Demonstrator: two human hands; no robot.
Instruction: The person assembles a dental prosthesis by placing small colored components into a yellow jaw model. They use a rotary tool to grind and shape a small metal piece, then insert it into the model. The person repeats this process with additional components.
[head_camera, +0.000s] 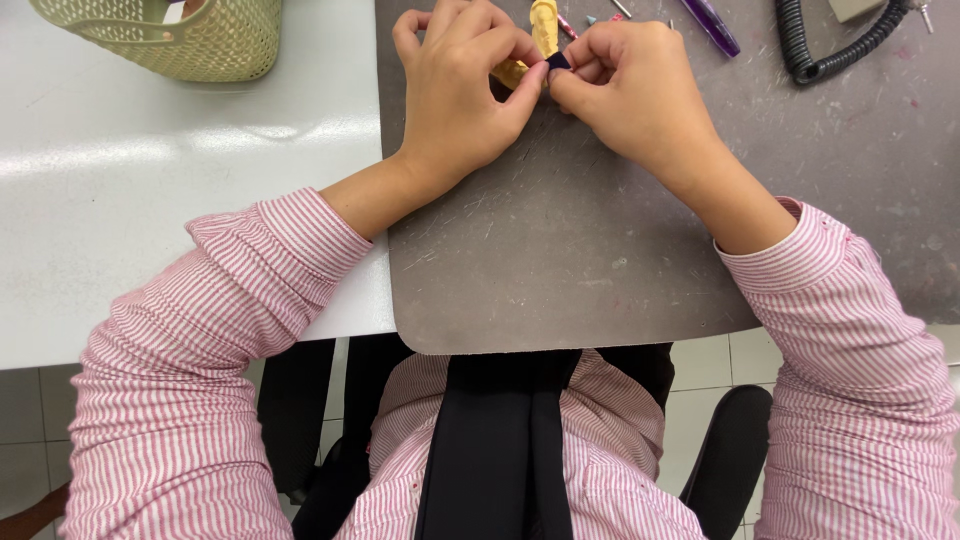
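Yellow piece (543, 25) pinched by both hands (460, 90) (625, 85) over grey mat (600, 240); green basket (190, 40) sits well left.

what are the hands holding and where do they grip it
Left hand grips a yellow object near its lower end; both hands' fingers pinch a small dark piece between them.

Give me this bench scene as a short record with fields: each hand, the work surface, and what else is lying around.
left hand: left hand holds a yellow piece, fingers curled on it
right hand: right hand pinches a small dark piece against the yellow piece
surface: scratched grey mat on a white table
far left: green mesh basket
far right: black coiled cord, purple pen
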